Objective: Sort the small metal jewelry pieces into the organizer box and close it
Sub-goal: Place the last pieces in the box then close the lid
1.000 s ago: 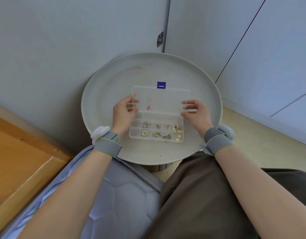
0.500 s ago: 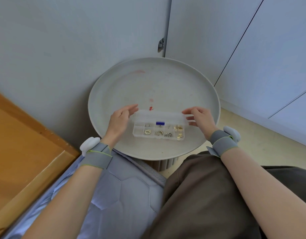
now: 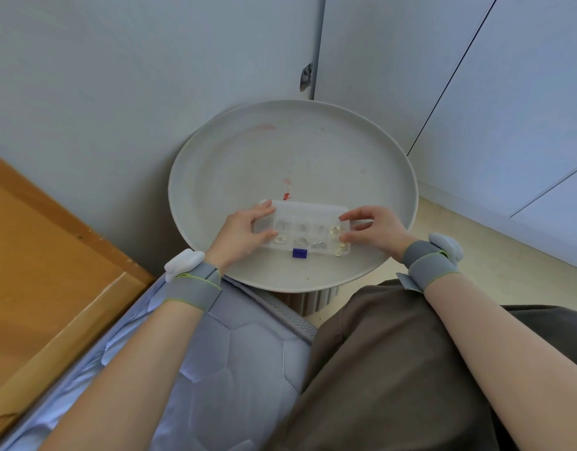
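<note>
Round grey tray table (image 3: 189, 164) set in corner, pale wall (image 3: 117, 76) behind, cabinet doors (image 3: 476, 92) to right. Wood panel (image 3: 36, 255) at left, quilted bedding (image 3: 231, 369) below. Red smudges (image 3: 287, 193) on tray surface.

Organizer box (image 3: 308, 216), clear plastic, lies on near half of tray, lid down, blue latch (image 3: 299, 253) at near edge. Jewelry pieces (image 3: 336, 230) show blurred through lid, spread over several compartments.

Left hand (image 3: 239, 236) grasps box's left end between fingers and thumb. Right hand (image 3: 381, 229) pinches right end.
</note>
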{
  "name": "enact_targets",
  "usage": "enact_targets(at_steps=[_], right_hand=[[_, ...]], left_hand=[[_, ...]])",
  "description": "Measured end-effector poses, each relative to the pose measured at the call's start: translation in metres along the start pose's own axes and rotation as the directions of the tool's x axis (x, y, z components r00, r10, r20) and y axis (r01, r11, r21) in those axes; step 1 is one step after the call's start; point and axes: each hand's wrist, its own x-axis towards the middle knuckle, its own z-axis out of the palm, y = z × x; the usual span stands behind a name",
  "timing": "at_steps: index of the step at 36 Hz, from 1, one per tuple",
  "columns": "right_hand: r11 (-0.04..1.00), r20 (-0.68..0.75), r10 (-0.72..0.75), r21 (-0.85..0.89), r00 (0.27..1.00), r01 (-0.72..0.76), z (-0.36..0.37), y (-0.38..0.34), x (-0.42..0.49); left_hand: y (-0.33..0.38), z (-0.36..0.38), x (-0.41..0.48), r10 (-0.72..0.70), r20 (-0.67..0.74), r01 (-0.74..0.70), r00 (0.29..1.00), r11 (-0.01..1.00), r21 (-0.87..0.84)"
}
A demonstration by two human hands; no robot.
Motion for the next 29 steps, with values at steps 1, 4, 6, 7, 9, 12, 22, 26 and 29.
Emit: enact_targets(at_steps=[1,4,6,7,9,12,22,26,29], right_hand=[[1.000,-0.011,0.004,0.010,1.000,-0.004,0.000,0.000,0.001],[0.999,-0.047,-0.001,0.038,0.999,0.002,0.001,0.002,0.005],[0.997,-0.068,-0.018,0.068,0.998,0.022,0.002,0.002,0.008],[0.996,-0.082,-0.029,0.078,0.996,0.035,0.003,0.002,0.010],[0.994,-0.114,-0.048,0.091,0.992,0.058,0.005,0.001,0.013],[0.994,-0.131,-0.057,0.090,0.990,0.069,0.005,0.000,0.015],[0.950,-0.119,0.035,0.314,0.992,0.004,0.004,0.003,0.016],[0.944,-0.113,0.060,0.329,0.992,-0.019,0.004,0.004,0.016],[0.944,-0.111,0.082,0.327,0.990,-0.042,0.003,0.006,0.018]], left_hand=[[0.001,0.002,0.002,0.006,-0.005,-0.006,1.000,1.000,-0.004],[0.003,0.006,0.008,0.013,-0.023,-0.013,1.000,1.000,-0.005],[0.005,0.008,0.014,0.016,-0.022,-0.015,1.000,1.000,0.025],[0.007,0.009,0.016,0.015,-0.015,-0.014,1.000,0.999,0.040],[0.011,0.012,0.021,0.013,0.011,-0.014,1.000,0.996,0.084],[0.014,0.016,0.025,0.013,0.052,-0.024,0.999,0.979,0.204],[0.022,0.030,0.018,-0.014,0.015,0.007,1.000,0.919,0.395],[0.030,0.030,0.021,-0.018,0.032,0.001,0.999,0.874,0.486],[0.032,0.034,0.022,0.004,0.031,-0.019,1.000,0.858,0.513]])
